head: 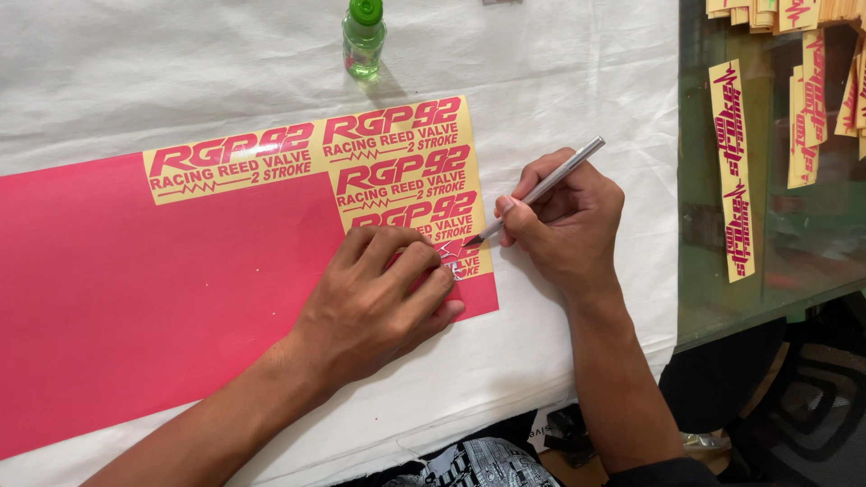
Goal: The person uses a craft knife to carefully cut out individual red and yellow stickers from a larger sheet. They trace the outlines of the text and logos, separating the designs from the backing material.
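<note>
- I see the pink vinyl sheet (162, 298) lying flat on the white cloth (559, 81) that covers the bench, reaching from the left edge of the view to about the middle.
- My right hand (564, 225) is closed around a slim silver craft knife (541, 189), gripped like a pen; its dark tip touches the sheet at the lowest decal, just beside my left fingertips.
- My left hand (383, 302) lies flat, palm down, pressing the sheet near its lower right corner; it grasps nothing.
- By my judgement the weeding is only begun: a yellow L-shaped patch (397, 167) along the top and down the right side shows pink lettering with the surround stripped off, roughly four decals, the lowest partly hidden by my fingers.
- The large pink area left of and below that patch looks untouched, so most of the sheet seems left to do.
- Beyond the top edge stands a small clear bottle with green liquid and a green cap (363, 36), apart from the sheet.
- To the right, past the cloth's edge, a green glass surface (776, 243) carries finished strips: one long yellow strip with pink lettering (732, 171) lying upright in the view, and more in a loose pile (812, 54) toward the top right corner.
</note>
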